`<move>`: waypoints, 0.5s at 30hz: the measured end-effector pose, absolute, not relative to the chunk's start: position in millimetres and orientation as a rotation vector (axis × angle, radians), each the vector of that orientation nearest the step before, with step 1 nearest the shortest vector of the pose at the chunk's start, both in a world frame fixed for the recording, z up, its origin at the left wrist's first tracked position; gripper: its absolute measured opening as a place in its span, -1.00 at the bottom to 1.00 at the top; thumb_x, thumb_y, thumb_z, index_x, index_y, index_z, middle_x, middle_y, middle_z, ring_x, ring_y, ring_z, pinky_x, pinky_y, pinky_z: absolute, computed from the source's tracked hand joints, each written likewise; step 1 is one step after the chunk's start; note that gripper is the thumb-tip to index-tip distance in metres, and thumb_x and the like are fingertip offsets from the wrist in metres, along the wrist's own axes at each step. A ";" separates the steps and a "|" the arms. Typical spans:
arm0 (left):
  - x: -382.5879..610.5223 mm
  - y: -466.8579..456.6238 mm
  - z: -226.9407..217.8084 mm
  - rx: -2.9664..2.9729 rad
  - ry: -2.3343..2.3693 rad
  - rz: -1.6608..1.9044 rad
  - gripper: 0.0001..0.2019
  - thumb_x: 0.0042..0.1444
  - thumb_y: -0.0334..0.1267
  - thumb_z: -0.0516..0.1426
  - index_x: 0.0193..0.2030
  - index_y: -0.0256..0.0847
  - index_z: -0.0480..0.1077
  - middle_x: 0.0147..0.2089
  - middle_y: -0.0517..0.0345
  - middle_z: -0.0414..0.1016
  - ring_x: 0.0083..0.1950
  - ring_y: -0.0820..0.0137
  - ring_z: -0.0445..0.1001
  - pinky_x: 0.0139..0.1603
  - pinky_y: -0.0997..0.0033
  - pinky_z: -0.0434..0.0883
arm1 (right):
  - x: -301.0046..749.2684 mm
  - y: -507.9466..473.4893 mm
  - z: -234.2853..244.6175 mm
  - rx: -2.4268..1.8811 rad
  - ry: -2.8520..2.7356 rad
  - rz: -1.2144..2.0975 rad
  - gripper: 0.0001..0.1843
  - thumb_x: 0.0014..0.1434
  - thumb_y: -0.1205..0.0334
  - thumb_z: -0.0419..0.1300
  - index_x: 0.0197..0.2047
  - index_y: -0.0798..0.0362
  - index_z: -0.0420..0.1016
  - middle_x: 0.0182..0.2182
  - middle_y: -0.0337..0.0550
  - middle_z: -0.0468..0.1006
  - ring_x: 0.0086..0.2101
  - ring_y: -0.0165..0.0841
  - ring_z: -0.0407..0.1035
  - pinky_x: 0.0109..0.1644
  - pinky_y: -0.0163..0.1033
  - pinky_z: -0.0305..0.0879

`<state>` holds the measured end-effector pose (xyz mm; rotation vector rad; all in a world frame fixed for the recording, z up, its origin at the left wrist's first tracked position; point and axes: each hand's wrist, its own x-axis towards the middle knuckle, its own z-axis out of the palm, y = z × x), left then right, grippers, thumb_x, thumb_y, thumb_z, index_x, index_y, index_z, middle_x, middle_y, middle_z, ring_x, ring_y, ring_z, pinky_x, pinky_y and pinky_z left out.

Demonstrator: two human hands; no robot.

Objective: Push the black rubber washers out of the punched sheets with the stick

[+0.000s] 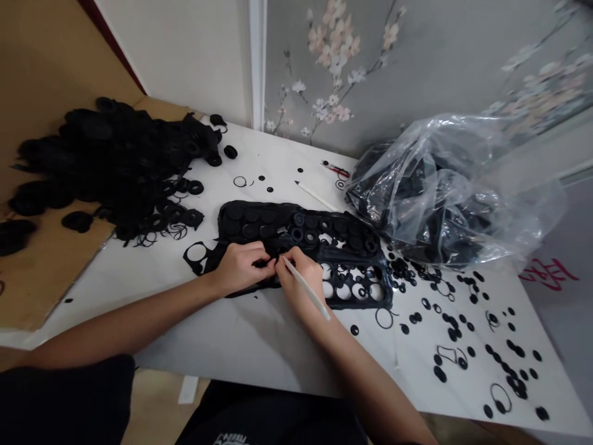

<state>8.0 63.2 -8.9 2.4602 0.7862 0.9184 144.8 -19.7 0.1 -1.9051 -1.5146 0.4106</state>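
Note:
A black moulded rubber sheet (352,247) with rows of round pieces and round holes lies on the white table. The holes at its near right show the tabletop through them. Over its near left part, my left hand (245,267) is closed, thumb and fingers pinching the black rubber. Touching it fingertip to fingertip, my right hand (300,275) grips a thin white pencil-shaped stick (308,289), its back end slanting toward my wrist. The stick's working tip and the exact spot being pinched are hidden by my fingers.
Black rubber rings (134,154) are heaped on cardboard (69,266) at the left. A clear plastic bag (463,185) of black parts stands at the back right. Small black discs (509,371) are scattered rightward. Behind the sheet lie another white pencil (317,195) and a red cutter (337,170).

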 end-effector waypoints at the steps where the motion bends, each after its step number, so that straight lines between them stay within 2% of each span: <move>1: 7.9 63.3 -8.3 2.442 0.782 0.929 -0.77 0.08 -0.24 0.12 -0.56 -0.22 0.41 -0.59 0.25 0.37 -0.64 0.59 0.21 -0.63 0.57 0.12 | 144.4 -19.7 1.3 -1.906 -1.511 0.419 -0.82 0.22 0.22 0.04 -0.40 0.01 0.37 -0.52 -0.19 0.51 -0.48 -0.33 0.39 -0.38 -0.30 0.15; 6: 6.1 62.9 -2.5 2.345 0.784 0.929 -0.76 0.07 -0.24 0.14 -0.59 -0.22 0.37 -0.59 0.24 0.36 -0.60 0.57 0.25 -0.60 0.57 0.17 | 150.5 -20.9 8.5 -1.782 -1.354 0.595 -0.83 0.15 0.20 0.09 -0.45 0.01 0.40 -0.51 -0.21 0.53 -0.47 -0.36 0.40 -0.36 -0.32 0.21; 11: 1.7 61.6 3.1 2.360 0.789 0.817 -0.83 0.09 -0.27 0.17 -0.49 -0.23 0.40 -0.51 0.24 0.36 -0.56 0.57 0.28 -0.55 0.59 0.22 | 163.2 -16.0 3.1 -1.597 -1.083 0.969 -0.80 0.08 0.13 0.18 -0.51 0.04 0.42 -0.64 -0.29 0.41 -0.56 -0.41 0.29 -0.47 -0.34 0.18; 15: -3.8 62.1 0.5 2.357 0.810 0.703 -0.86 0.14 -0.23 0.16 -0.38 -0.22 0.42 -0.40 0.22 0.41 -0.55 0.58 0.31 -0.54 0.58 0.25 | 171.9 -22.2 15.5 -1.610 -1.188 0.864 -0.84 0.11 0.17 0.19 -0.46 0.03 0.41 -0.58 -0.27 0.42 -0.54 -0.41 0.28 -0.45 -0.33 0.21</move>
